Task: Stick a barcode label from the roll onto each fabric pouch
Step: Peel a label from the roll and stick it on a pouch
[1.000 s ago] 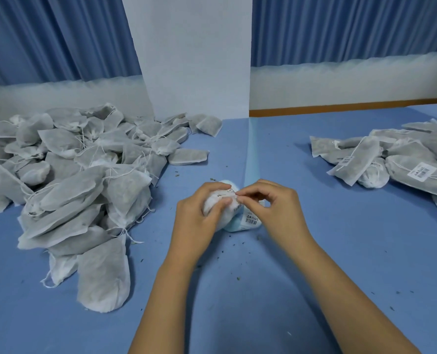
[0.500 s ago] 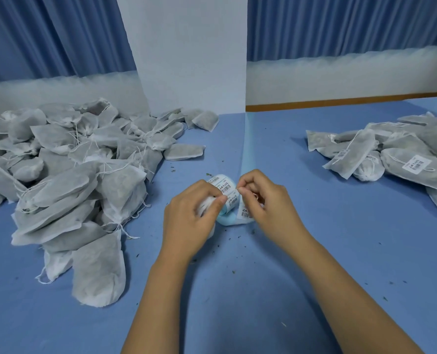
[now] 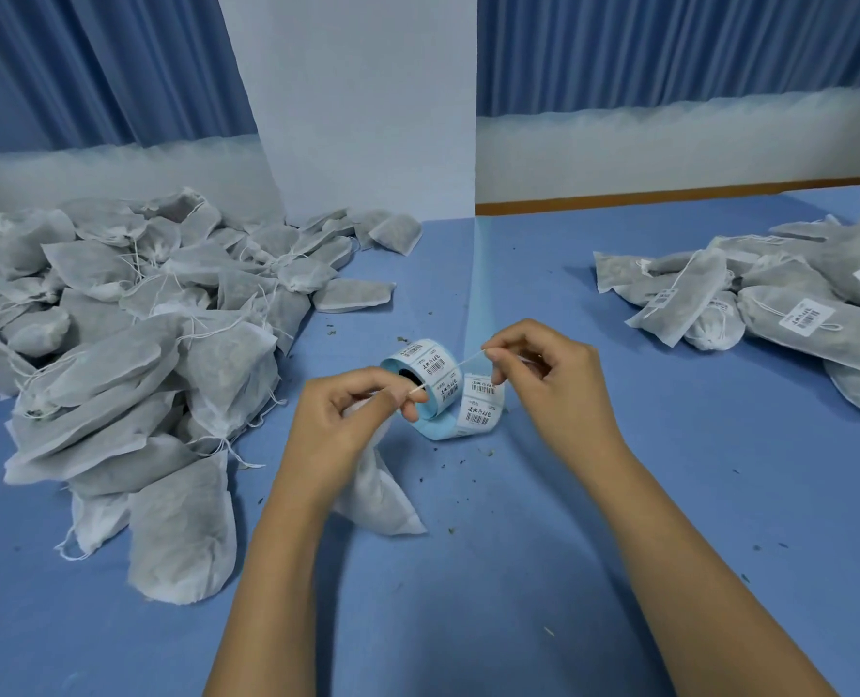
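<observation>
My left hand grips the neck of a white fabric pouch whose body hangs down to the blue table. My right hand pinches the pouch's white drawstring, which runs taut between both hands. Just behind the string lies the roll of barcode labels on its side, with a loose strip of labels curling out toward my right hand.
A large heap of unlabelled pouches covers the table's left side. Several labelled pouches are piled at the right. A white panel stands at the back. Small dark crumbs dot the table near the roll.
My hands have drawn apart, pulling the drawstring taut. The pouch has dropped from in front of the roll, so the roll now shows fully.
</observation>
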Demonstrator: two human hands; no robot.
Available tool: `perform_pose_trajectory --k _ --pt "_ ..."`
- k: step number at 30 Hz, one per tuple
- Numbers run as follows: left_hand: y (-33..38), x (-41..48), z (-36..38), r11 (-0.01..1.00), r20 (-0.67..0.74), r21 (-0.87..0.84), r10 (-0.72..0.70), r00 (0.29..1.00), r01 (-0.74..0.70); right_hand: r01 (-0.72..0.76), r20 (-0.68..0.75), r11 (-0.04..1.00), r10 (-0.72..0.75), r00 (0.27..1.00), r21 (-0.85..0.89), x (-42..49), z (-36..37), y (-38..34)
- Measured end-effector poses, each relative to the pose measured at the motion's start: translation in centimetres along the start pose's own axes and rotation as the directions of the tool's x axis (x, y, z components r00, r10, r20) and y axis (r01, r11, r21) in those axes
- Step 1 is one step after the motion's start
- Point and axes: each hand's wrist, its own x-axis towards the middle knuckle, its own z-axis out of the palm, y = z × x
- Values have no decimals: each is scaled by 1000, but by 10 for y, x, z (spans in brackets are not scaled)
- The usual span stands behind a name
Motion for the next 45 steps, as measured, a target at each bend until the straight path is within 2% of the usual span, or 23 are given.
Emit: perform_pose_trajectory --k 3,5,6,7,8,9,11,13,16,18,21,26,29,33,36,40,42,43,45 --pt "7 -2 8 972 27 -226 63 998 -56 -70 13 993 69 998 90 -4 7 -4" --pt "9 -2 10 924 -38 -373 73 997 -82 -99 73 992 93 993 81 -8 14 -4" --pt "8 -1 10 919 -84 -384 63 994 -91 -92 107 994 84 991 67 -10 16 -4" --pt "4 0 8 943 -135 -319 58 989 -99 -66 144 997 58 988 47 -12 19 -5" --pt "1 1 7 978 -172 -183 67 983 -98 -20 183 1000 16 983 19 -13 20 -6" --pt "-3 2 7 996 -181 -16 84 980 -88 44 220 999 -41 975 -10 -14 20 -8" --pt "-8 2 9 967 -131 246 101 986 -67 159 265 987 -144 953 -34 -15 19 -10" --pt "-10 2 10 939 -72 335 112 991 -82 226 253 974 -216 943 -10 -13 15 -10" --pt "-11 3 12 925 19 359 122 992 -121 273 181 962 -272 945 22 -10 11 -9" --pt "-10 2 15 940 72 324 88 994 -107 207 162 976 -216 963 71 -10 11 -9" --pt "-7 0 17 960 113 266 56 992 -84 -58 206 971 10 979 233 -10 15 -9" --pt "-1 0 18 971 -9 198 139 990 -134 -335 293 851 227 929 404 -10 13 -12" --pt "-4 -1 18 961 -103 222 192 976 -166 -418 357 829 288 889 371 -13 16 -14" --pt "-5 -2 21 964 -173 221 191 966 -151 -443 374 824 310 874 354 -13 15 -17" --pt "-6 -1 18 978 -256 184 141 956 -95 -427 379 841 295 877 333 -13 14 -17" --pt "-4 -2 20 987 -198 150 84 977 -54 -397 439 881 259 860 257 -15 18 -18" --pt "-3 -1 22 990 -209 142 35 977 -6 -349 365 914 260 894 206 -15 20 -16" --pt "-4 -1 22 990 -224 142 17 974 16 -260 281 955 214 936 139 -15 20 -15" --pt "-4 0 22 988 -247 152 -4 969 42 21 107 998 -15 994 -53 -15 20 -16"
